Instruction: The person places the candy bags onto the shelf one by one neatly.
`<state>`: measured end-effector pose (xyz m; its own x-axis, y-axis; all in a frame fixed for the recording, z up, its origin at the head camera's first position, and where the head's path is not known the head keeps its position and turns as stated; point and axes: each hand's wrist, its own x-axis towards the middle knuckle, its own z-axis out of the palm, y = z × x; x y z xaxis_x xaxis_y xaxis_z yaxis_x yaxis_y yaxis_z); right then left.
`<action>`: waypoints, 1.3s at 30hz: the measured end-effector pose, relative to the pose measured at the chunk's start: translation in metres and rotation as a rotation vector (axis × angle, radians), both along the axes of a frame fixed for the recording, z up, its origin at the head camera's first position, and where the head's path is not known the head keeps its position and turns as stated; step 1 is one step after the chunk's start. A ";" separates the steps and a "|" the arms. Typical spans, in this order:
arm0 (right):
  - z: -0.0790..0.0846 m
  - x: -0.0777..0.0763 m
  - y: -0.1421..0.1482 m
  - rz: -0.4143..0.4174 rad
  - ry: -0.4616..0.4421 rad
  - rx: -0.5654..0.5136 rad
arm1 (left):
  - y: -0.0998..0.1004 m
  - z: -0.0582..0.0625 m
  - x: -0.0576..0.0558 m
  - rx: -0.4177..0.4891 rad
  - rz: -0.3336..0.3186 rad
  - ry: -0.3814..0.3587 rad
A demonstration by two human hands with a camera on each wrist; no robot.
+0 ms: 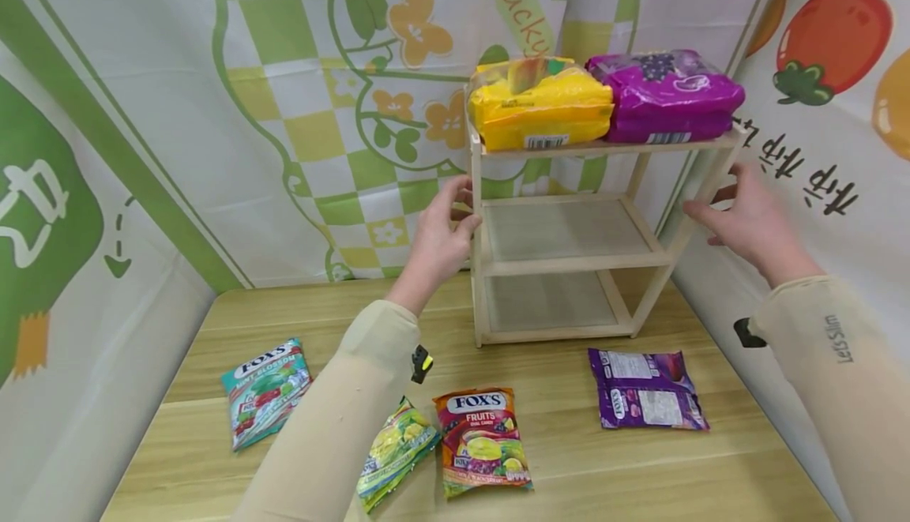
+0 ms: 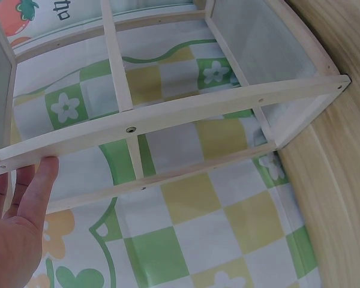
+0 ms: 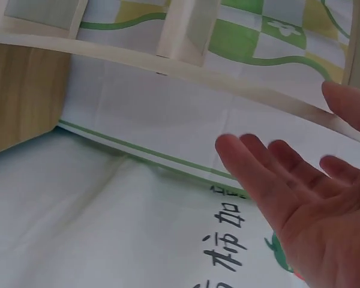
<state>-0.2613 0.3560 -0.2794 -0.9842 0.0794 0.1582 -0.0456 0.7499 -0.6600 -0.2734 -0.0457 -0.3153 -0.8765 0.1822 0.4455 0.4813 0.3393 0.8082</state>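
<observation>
A small wooden shelf rack (image 1: pixel 576 265) stands at the back of the table. My left hand (image 1: pixel 442 230) holds its left front post, with the thumb against the wood; in the left wrist view, the hand (image 2: pixel 15 228) is at the post's edge. Beside the right post is my right hand (image 1: pixel 753 226). Its fingers (image 3: pixel 270 186) are spread apart from the wood in the right wrist view, the thumb close to the post. On the top tier lie a yellow pack (image 1: pixel 543 107) and a purple pack (image 1: pixel 668 99) with a grape picture, side by side.
Candy bags lie on the table (image 1: pixel 569 459): a teal one (image 1: pixel 266 392) at left, a green-yellow one (image 1: pixel 398 451) partly behind my left sleeve, an orange-red one (image 1: pixel 483 439) in the middle, and a purple one (image 1: pixel 645 389) at right. Printed cloth walls (image 1: pixel 163 151) enclose the table.
</observation>
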 end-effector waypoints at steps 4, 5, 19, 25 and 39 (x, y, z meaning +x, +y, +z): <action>-0.006 -0.001 0.002 0.038 -0.063 -0.057 | 0.000 0.001 0.000 -0.006 0.002 0.000; -0.008 -0.001 0.002 0.047 -0.075 -0.066 | 0.000 0.001 0.000 -0.007 0.002 0.000; -0.024 -0.005 0.006 0.126 -0.202 -0.096 | 0.000 0.001 0.000 -0.004 -0.009 0.006; -0.025 -0.006 0.006 0.136 -0.204 -0.077 | -0.001 0.000 0.001 -0.004 -0.013 0.002; -0.022 -0.010 0.011 0.187 -0.247 -0.137 | 0.000 0.002 0.001 -0.006 -0.011 -0.009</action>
<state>-0.2710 0.3665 -0.3017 -0.9910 -0.1021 -0.0862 -0.0003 0.6469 -0.7625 -0.2724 -0.0461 -0.3137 -0.8784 0.1946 0.4365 0.4778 0.3385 0.8107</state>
